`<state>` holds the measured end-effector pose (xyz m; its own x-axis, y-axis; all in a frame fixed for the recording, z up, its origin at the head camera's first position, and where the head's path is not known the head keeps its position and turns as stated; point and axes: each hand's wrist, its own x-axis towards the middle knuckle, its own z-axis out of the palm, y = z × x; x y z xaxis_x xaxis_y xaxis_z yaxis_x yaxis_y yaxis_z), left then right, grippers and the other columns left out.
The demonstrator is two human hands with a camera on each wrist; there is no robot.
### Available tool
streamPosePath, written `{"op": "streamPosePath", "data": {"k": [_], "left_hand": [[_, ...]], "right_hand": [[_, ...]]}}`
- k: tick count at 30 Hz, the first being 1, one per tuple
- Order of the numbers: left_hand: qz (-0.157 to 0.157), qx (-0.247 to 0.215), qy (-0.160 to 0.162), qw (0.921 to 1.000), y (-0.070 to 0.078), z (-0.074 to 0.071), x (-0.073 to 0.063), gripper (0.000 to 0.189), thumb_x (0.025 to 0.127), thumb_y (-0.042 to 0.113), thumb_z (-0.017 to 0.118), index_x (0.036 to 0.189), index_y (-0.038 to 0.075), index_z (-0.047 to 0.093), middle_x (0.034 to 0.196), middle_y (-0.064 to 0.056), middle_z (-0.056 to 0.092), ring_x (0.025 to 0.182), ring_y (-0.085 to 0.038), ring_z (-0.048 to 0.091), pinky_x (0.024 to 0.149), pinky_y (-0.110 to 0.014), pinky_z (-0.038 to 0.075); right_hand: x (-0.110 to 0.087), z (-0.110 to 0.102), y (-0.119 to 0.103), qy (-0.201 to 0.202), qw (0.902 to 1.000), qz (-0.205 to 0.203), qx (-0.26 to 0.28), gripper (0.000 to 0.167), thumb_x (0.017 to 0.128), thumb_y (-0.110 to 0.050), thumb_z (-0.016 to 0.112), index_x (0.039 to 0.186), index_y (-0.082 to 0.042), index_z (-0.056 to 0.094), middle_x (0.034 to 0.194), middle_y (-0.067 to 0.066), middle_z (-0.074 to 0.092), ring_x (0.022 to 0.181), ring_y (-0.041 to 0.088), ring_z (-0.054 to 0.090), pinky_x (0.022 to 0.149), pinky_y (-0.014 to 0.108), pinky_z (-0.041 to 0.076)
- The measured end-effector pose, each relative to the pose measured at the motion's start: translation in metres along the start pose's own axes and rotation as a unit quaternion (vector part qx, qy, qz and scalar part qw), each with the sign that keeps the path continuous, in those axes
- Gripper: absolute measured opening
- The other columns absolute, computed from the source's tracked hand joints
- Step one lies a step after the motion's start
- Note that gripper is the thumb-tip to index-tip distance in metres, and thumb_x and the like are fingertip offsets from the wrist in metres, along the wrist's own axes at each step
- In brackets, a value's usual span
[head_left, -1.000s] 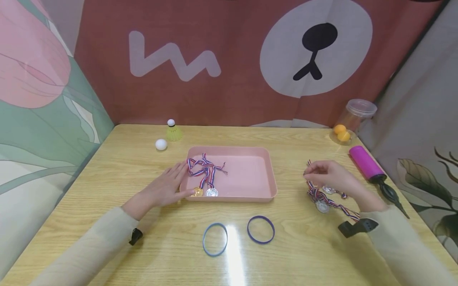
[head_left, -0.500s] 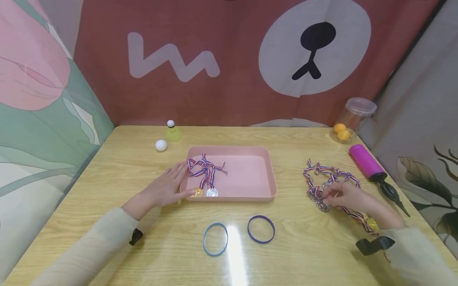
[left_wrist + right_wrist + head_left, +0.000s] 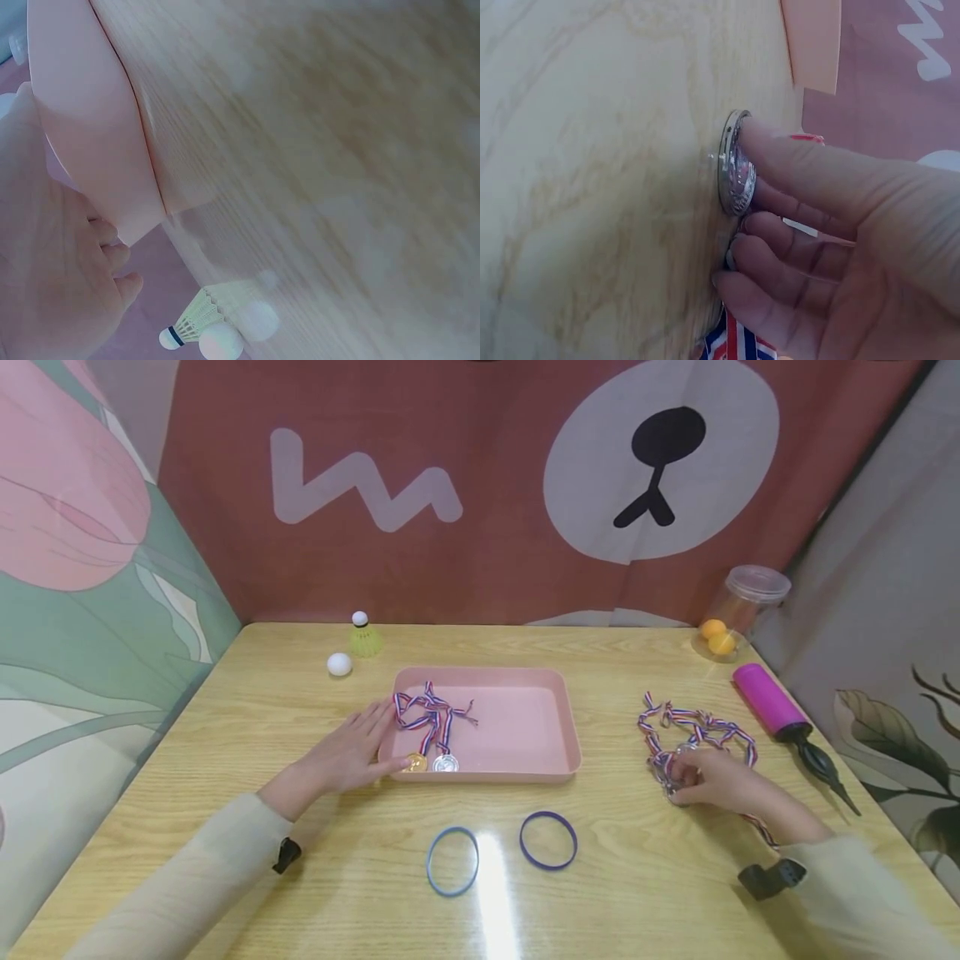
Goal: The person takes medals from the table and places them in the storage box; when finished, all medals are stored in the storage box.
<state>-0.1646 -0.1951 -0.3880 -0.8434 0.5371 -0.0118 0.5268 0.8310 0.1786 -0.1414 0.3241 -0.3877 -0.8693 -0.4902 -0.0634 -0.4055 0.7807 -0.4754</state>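
My right fingers [image 3: 761, 259] pinch a round silver metal medal [image 3: 739, 176]; my left fingers [image 3: 375, 720], loosely extended, touch a pink rectangular tray [image 3: 517, 727].

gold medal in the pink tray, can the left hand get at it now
Probably yes: the left hand is at the pink tray, its thumb beside the gold medal, nothing visible between them.
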Motion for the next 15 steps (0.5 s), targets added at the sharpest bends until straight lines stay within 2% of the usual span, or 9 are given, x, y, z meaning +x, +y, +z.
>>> {"op": "streamPosePath", "data": {"k": [9,12,15], "left_hand": [[0.007,0.001,0.003,1.0,-0.0008,0.0009,-0.0003,0.088,0.09,0.059,0.04,0.144,-0.007,0.014,0.149,-0.023,0.011,0.135,-0.038,0.012,0.108,-0.049,0.015],[0.007,0.002,0.003,1.0,-0.0009,0.001,-0.0004,0.089,0.09,0.059,0.04,0.144,-0.007,0.014,0.149,-0.023,0.011,0.135,-0.038,0.012,0.108,-0.049,0.016],[0.006,0.001,0.003,1.0,-0.0005,0.0003,-0.0007,0.088,0.09,0.059,0.039,0.144,-0.006,0.014,0.149,-0.023,0.011,0.135,-0.038,0.012,0.108,-0.049,0.016]], "right_hand": [[0.0001,0.0006,-0.0004,0.007,1.0,-0.001,0.0,0.026,0.07,-0.015,0.078,0.071,-0.013,0.052,0.069,-0.008,0.048,0.065,0.008,0.043,0.056,0.024,0.039],[-0.0012,-0.0022,0.0,-0.004,0.9987,-0.001,0.051,0.024,0.075,-0.011,0.074,0.073,-0.011,0.051,0.067,-0.005,0.049,0.059,0.007,0.045,0.05,0.024,0.042],[-0.0023,-0.0077,0.0006,-0.03,0.9905,0.027,0.131,0.018,0.082,-0.01,0.068,0.078,-0.005,0.052,0.066,0.0,0.052,0.055,0.01,0.05,0.046,0.027,0.048]]}}
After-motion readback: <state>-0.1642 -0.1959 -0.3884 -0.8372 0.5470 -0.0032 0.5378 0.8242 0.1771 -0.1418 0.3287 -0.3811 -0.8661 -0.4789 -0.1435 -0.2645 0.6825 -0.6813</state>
